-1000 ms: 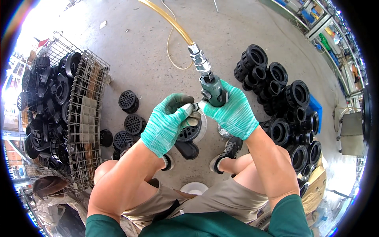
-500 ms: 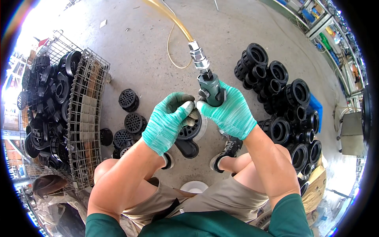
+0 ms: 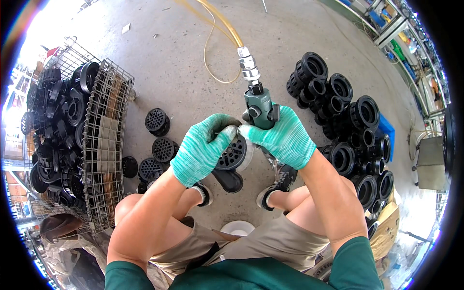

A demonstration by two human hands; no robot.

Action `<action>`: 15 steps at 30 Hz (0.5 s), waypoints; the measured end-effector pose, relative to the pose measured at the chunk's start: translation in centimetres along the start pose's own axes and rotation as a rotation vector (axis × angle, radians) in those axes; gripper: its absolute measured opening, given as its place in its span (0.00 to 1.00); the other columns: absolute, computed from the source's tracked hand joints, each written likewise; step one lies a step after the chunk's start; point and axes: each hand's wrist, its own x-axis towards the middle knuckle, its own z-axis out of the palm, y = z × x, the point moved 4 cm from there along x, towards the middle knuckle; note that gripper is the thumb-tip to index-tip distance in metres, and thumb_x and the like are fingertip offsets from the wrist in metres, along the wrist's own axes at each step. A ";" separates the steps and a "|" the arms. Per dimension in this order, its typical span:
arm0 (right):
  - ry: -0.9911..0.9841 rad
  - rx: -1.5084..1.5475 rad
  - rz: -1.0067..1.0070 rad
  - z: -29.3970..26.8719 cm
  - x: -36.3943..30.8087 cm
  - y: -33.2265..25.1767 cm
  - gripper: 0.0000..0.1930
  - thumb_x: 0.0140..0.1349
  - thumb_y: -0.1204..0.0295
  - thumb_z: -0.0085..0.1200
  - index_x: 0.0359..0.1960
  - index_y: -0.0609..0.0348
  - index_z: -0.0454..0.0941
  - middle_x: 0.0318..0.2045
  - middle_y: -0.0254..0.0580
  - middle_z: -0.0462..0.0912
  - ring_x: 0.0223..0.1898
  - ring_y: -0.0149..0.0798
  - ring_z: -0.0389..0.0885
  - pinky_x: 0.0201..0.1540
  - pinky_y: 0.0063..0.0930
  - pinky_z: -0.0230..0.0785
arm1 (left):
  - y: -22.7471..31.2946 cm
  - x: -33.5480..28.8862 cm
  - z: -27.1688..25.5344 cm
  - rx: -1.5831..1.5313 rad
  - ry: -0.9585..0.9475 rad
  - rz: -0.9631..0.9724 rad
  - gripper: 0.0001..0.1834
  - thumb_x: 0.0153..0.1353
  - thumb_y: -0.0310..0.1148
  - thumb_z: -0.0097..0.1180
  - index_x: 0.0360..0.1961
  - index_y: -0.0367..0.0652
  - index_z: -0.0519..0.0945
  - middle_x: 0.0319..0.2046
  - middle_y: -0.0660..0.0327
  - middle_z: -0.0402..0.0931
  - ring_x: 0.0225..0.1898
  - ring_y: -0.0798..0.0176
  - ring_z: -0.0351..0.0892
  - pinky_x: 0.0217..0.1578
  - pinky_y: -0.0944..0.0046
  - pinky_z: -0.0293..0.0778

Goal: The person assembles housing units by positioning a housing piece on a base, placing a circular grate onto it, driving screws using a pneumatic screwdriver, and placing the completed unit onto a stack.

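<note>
My right hand, in a green-and-white knit glove, is wrapped round a dark green air tool with its hose end pointing up and away. A metal coupling joins the tool to an amber air hose. My left hand, gloved alike, has thumb and fingers pinched together close to my right thumb. Whatever the pinch holds is hidden or too small to make out. Beneath and between the hands, a black round part with a slotted grate and a rounded black arm shows partly, the left glove covering some of it.
On the left stands a wire basket heaped with black plastic parts. Several round black grates lie on the floor beside it. Many black ring-ended fittings are grouped at right, near a blue bin. A white round object sits between my legs.
The air tool and its hose have shifted slightly right. My left hand has edged a little left, its lower fingers now more tucked in beneath the thumb.
</note>
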 end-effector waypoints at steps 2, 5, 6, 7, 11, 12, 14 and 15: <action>-0.007 0.011 0.028 0.0 0.1 0.5 0.16 0.57 0.67 0.70 0.42 0.64 0.82 0.27 0.32 0.82 0.29 0.24 0.76 0.34 0.24 0.72 | 0.1 -0.1 0.1 0.017 -0.023 0.018 0.15 0.72 0.34 0.56 0.53 0.34 0.79 0.34 0.64 0.81 0.27 0.77 0.68 0.28 0.74 0.67; -0.037 0.064 0.095 0.0 0.3 1.3 0.16 0.57 0.67 0.71 0.41 0.64 0.82 0.26 0.33 0.82 0.26 0.25 0.77 0.29 0.24 0.71 | 0.1 -0.2 0.2 -0.005 -0.041 0.017 0.16 0.72 0.34 0.55 0.54 0.34 0.79 0.34 0.63 0.81 0.27 0.77 0.68 0.28 0.74 0.67; -0.048 0.081 0.092 0.1 0.3 1.3 0.17 0.58 0.64 0.70 0.41 0.64 0.82 0.26 0.36 0.83 0.27 0.26 0.78 0.31 0.25 0.73 | 0.1 -0.4 0.1 -0.013 -0.050 0.007 0.16 0.72 0.33 0.55 0.55 0.34 0.78 0.36 0.63 0.82 0.32 0.75 0.72 0.35 0.72 0.71; -0.059 0.097 0.088 0.1 0.3 1.3 0.18 0.59 0.62 0.69 0.41 0.64 0.82 0.27 0.38 0.84 0.27 0.27 0.79 0.33 0.27 0.75 | 0.0 -0.4 0.2 -0.021 -0.060 -0.003 0.17 0.72 0.32 0.55 0.56 0.33 0.77 0.38 0.62 0.82 0.37 0.73 0.75 0.41 0.69 0.74; -0.090 0.296 0.173 0.7 0.1 1.3 0.16 0.59 0.67 0.69 0.44 0.64 0.81 0.27 0.36 0.82 0.25 0.29 0.80 0.28 0.24 0.72 | -0.9 -0.5 0.3 -0.254 -0.015 -0.062 0.16 0.70 0.34 0.59 0.54 0.35 0.78 0.34 0.61 0.82 0.27 0.75 0.70 0.28 0.74 0.67; -0.100 0.400 0.186 0.7 0.2 1.6 0.16 0.60 0.67 0.67 0.45 0.64 0.80 0.28 0.38 0.83 0.26 0.30 0.81 0.28 0.24 0.73 | -1.0 -0.5 0.3 -0.294 -0.015 -0.077 0.16 0.69 0.34 0.59 0.53 0.35 0.78 0.34 0.61 0.81 0.27 0.75 0.70 0.27 0.74 0.67; -0.116 0.557 0.188 0.7 0.2 1.8 0.15 0.61 0.69 0.64 0.46 0.64 0.79 0.29 0.40 0.83 0.26 0.33 0.82 0.28 0.26 0.75 | -1.0 -0.5 0.2 -0.334 -0.015 -0.091 0.16 0.69 0.34 0.60 0.53 0.36 0.78 0.34 0.61 0.81 0.27 0.75 0.70 0.27 0.74 0.67; -0.115 0.556 0.186 0.5 0.2 2.0 0.15 0.61 0.69 0.64 0.46 0.64 0.79 0.29 0.40 0.83 0.26 0.33 0.82 0.28 0.26 0.75 | -1.1 -0.4 0.3 -0.389 -0.030 -0.105 0.16 0.69 0.35 0.61 0.52 0.36 0.77 0.34 0.61 0.81 0.26 0.75 0.69 0.26 0.74 0.66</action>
